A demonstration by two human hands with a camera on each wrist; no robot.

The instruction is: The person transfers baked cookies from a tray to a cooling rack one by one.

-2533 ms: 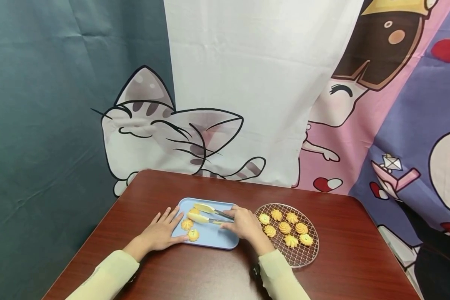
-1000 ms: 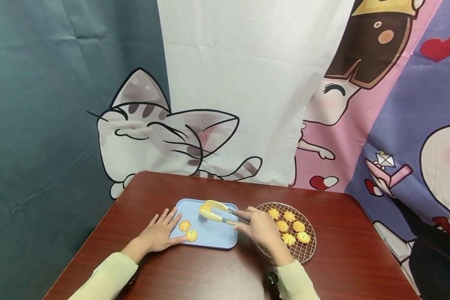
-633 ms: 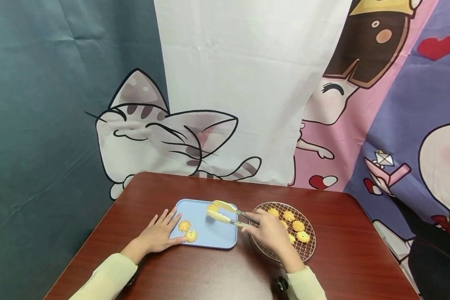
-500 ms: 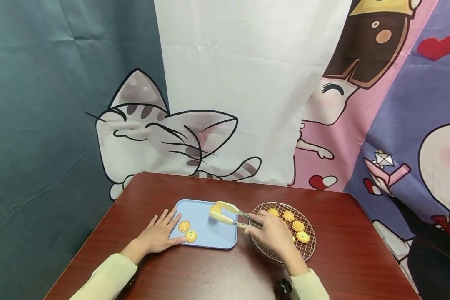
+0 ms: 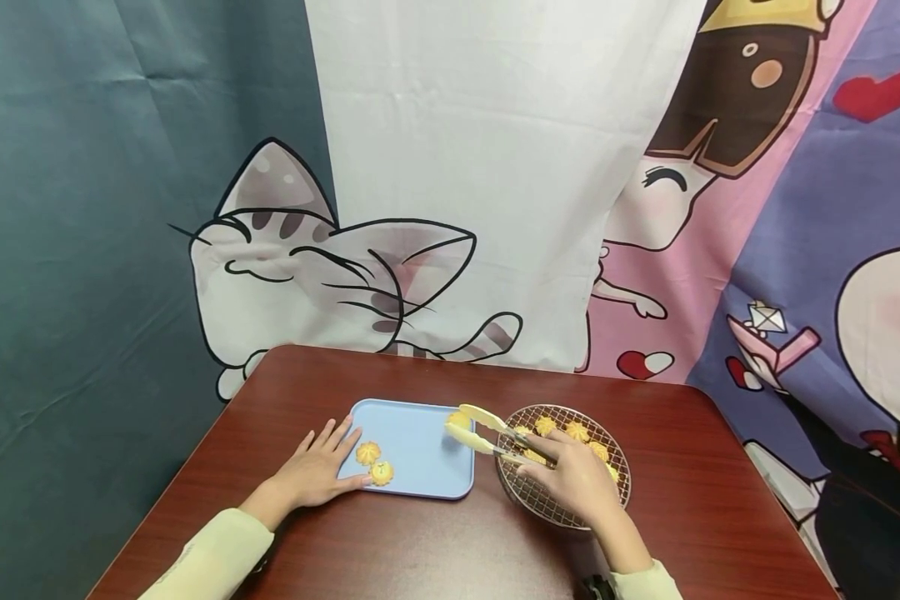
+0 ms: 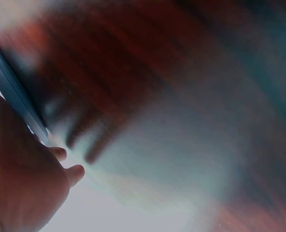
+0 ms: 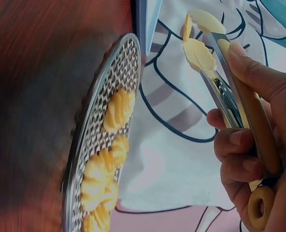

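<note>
My right hand [image 5: 581, 479] grips a pair of tongs [image 7: 235, 87] with pale yellow tips. Between those tips a piped yellow cookie [image 5: 459, 418] is pinched above the right end of the light blue tray [image 5: 427, 467]. Two more cookies stay on the tray's left part, a ridged one [image 5: 368, 453] and one with a green-specked middle [image 5: 381, 473]. Fingers spread, my left hand [image 5: 311, 467] rests at the tray's left edge, its thumb by the nearer cookie. Partly under my right hand lies a round wire rack [image 5: 540, 500] bearing several cookies [image 7: 119, 108].
Everything stands on a dark red-brown wooden table [image 5: 390, 550]. Behind its far edge hangs a printed cloth [image 5: 450, 167] with cartoon figures. The rack sits a small gap to the right of the tray.
Having picked up a cookie from the tray's upper left, my right hand has carried it rightward in the tongs, toward the rack. The left hand has stayed at the tray's edge.
</note>
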